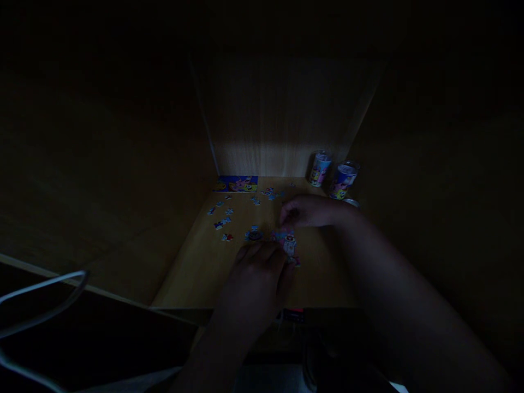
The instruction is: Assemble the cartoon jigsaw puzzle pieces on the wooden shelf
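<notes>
A partly joined jigsaw puzzle [290, 243] in pink and blue lies on the wooden surface between my hands. My left hand [260, 273] lies palm down at its lower left, fingers spread loosely and thumb by the near edge. My right hand [305, 211] reaches in from the right, its fingers pinched together at the puzzle's far edge. Whatever is between those fingertips is too dark and small to make out. Just beyond my left fingers is a small joined cluster of puzzle pieces [254, 233]. Loose puzzle pieces [223, 222] are scattered to the left.
Two cartoon-printed cans, one [319, 168] at the back and another [343, 180] nearer, stand at right. A round lid [351, 202] shows behind my right forearm. A blue picture card [237, 184] lies at the back left. Wooden panels [282, 120] enclose the dim surface.
</notes>
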The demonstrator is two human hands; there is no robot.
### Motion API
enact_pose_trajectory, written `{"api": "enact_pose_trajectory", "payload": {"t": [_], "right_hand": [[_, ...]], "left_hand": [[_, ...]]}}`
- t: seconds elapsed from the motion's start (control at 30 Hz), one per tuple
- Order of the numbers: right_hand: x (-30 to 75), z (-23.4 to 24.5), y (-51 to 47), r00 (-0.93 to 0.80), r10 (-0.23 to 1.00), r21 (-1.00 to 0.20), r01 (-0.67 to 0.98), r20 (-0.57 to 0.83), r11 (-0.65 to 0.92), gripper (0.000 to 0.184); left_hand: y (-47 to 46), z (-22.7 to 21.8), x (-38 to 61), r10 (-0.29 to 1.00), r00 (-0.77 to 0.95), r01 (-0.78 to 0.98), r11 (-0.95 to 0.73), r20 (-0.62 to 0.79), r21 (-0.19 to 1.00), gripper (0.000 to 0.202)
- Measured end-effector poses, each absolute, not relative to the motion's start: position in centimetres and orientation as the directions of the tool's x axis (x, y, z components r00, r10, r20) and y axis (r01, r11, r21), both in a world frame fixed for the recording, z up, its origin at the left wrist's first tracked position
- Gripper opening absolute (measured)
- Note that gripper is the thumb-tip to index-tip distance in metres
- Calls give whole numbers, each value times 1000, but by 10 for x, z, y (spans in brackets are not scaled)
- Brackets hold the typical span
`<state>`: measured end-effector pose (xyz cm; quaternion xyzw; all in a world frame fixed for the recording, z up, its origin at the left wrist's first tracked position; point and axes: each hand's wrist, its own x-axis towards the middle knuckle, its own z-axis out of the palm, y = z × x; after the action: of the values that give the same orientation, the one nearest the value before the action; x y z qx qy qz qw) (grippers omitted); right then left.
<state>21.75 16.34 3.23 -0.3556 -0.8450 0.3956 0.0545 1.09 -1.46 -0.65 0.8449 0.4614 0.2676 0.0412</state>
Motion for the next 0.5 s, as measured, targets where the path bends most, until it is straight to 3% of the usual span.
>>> {"api": "enact_pose_trajectory", "payload": {"t": [0.2, 0.37, 0.5], "right_hand": [[220, 35, 169, -459, 881, -560, 702, 116, 439, 51], [221, 40, 169, -289, 909, -577, 704, 299, 413, 70], [219, 47, 159, -105, 864, -615, 661, 493, 431, 80]], "left_hand": [[-14, -7, 11, 792, 426, 751, -579, 437, 317, 7], [-14, -8, 12, 793, 418, 757, -574, 444, 312, 19], [-16, -8, 13, 798, 416, 755, -570, 435, 323, 22]]}}
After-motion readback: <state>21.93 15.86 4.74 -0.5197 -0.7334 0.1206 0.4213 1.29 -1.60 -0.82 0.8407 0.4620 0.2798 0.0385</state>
